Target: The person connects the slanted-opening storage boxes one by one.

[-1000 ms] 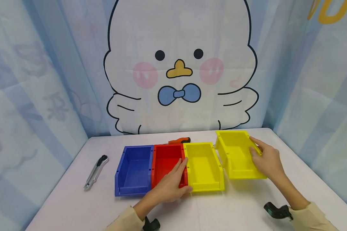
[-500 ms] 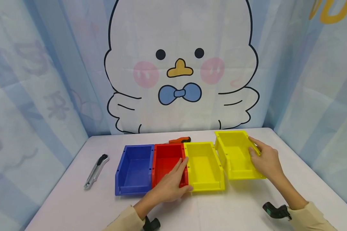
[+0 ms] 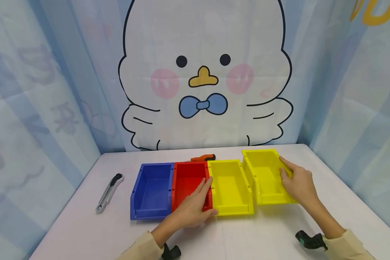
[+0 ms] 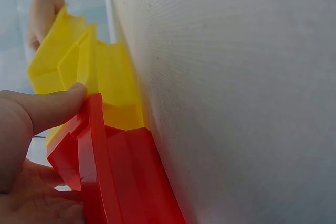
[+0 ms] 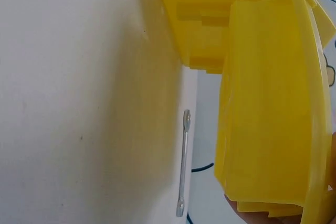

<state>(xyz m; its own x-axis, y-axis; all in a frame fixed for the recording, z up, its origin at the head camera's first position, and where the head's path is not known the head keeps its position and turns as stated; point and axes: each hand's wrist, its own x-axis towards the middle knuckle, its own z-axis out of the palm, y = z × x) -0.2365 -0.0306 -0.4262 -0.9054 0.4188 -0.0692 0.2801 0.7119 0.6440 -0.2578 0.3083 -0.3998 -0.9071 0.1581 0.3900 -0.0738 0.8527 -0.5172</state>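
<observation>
My right hand (image 3: 299, 183) grips the right wall of a yellow bin (image 3: 268, 175), thumb inside it. That bin hangs above the table, as the shadow in the right wrist view shows. Close to its left side stands a second yellow bin (image 3: 230, 187). Left of that, a red bin (image 3: 186, 180) and a blue bin (image 3: 152, 191) stand side by side in one row. My left hand (image 3: 190, 211) rests over the red bin with extended fingers. Its fingertips touch the wall shared with the yellow bin, and in the left wrist view the thumb (image 4: 58, 109) presses their front corner.
A grey utility knife (image 3: 109, 193) lies on the left of the white table (image 3: 110, 234). Behind the red bin is an orange-handled screwdriver (image 3: 202, 158), its shaft mostly hidden. The right wrist view shows a silver wrench (image 5: 183, 163) near the table's far edge.
The held yellow bin has shifted slightly left and then down a little with my right hand. My left hand stays on the red bin.
</observation>
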